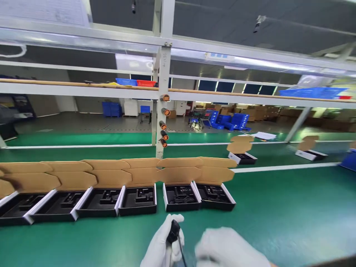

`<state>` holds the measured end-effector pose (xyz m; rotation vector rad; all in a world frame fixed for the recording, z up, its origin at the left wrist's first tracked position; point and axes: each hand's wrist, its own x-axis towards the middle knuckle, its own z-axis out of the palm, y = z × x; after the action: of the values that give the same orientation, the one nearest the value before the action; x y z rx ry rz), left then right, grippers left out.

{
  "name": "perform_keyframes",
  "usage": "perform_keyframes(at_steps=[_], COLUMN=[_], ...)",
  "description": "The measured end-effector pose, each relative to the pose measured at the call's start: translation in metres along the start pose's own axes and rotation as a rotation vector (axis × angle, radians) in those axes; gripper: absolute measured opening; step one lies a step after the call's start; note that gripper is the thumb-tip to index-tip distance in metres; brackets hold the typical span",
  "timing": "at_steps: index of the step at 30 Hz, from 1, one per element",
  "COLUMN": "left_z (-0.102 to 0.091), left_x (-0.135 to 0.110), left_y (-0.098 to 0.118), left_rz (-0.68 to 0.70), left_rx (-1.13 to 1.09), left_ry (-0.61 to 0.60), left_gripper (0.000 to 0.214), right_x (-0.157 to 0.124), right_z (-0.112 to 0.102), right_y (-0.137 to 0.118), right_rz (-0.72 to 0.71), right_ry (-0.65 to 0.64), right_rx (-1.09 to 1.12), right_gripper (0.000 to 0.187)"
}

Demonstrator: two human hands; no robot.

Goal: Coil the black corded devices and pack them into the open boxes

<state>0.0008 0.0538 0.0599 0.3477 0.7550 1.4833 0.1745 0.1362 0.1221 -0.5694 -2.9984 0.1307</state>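
My left hand (164, 241), in a white glove, grips a small black rounded device (174, 230) with a black cable (181, 250) hanging down from it. To its right is my right hand (225, 246), also gloved in white and smeared by motion; its fingers cannot be made out. Just beyond the hands, an open box (182, 198) with a black insert has coiled black cable in it. Beside it, another open box (214, 196) also shows dark cable inside. The open box (138, 200) to the left has a black insert with no cable visible.
More open boxes (97, 202) with raised brown lids run leftward along the green table (278, 215). Farther back on the right stand two open boxes (241, 157). A white post (164, 74) carrying orange-ended black cylinders rises behind the row. A blue bin (349, 160) sits at the right edge.
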Motion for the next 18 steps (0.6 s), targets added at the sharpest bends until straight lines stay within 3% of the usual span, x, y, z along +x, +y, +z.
perform_keyframes(at_steps=[1, 3, 5, 7, 9, 13, 16, 18], left_z=[-0.002, -0.004, -0.006, -0.008, -0.011, -0.011, -0.006, -0.004], left_x=[-0.002, -0.004, -0.003, -0.001, 0.002, 0.008, 0.013, 0.016], left_y=[0.01, 0.026, 0.036, 0.043, 0.05, 0.063, 0.07, 0.07], left_rz=[0.047, 0.107, 0.131, 0.16, 0.209, 0.285, 0.298, 0.258], left_rx=[0.019, 0.028, 0.004, -0.01, 0.001, 0.021, -0.03, -0.095], left_ry=[0.026, 0.066, 0.08, 0.059, 0.035, -0.034, -0.058, -0.064], left_gripper=[0.072, 0.064, 0.057, 0.053, 0.052, 0.048, 0.049, 0.048], right_x=[0.027, 0.088, 0.151, 0.206, 0.247, 0.281, 0.276, 0.258], right_z=[-0.013, -0.036, -0.049, -0.049, -0.042, -0.031, -0.037, -0.046], right_y=[0.009, 0.032, 0.056, 0.075, 0.085, 0.089, 0.091, 0.088], right_rz=[0.013, 0.185, 0.275, 0.307, 0.308, 0.305, 0.285, 0.246], right_ry=[0.093, 0.389, 0.657, 0.783, 0.823, 0.86, 0.857, 0.822], right_rx=[0.01, 0.024, 0.035, 0.048, 0.057, 0.086, 0.133, 0.189], right_gripper=[0.028, 0.032, 0.031, 0.034, 0.039, 0.033, 0.026, 0.025])
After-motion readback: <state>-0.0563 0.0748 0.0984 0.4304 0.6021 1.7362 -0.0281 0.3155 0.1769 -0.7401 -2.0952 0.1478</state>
